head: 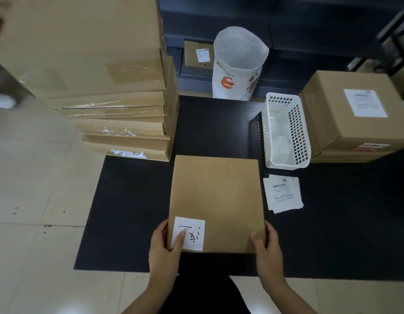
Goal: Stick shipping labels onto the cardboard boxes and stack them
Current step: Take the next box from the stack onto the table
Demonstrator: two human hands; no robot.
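Note:
A flat brown cardboard box (pixel 216 200) lies on the black mat (pixel 128 211) in front of me. A white sticker with black handwriting (pixel 192 232) sits on its near left corner. My left hand (pixel 167 245) grips the box's near left edge, thumb pressing on the sticker. My right hand (pixel 266 248) grips the near right corner, thumb on top. A small pile of white shipping labels (pixel 282 193) lies on the mat just right of the box. A tall stack of flat cardboard boxes (pixel 119 91) stands at the left.
A white perforated plastic basket (pixel 287 132) stands right of centre. Beyond it sit labelled cardboard boxes (pixel 359 118). A white sack (pixel 239 64) stands open at the back by a dark shelf. Beige floor tiles spread to the left, with someone's shoe (pixel 4 100) at the far edge.

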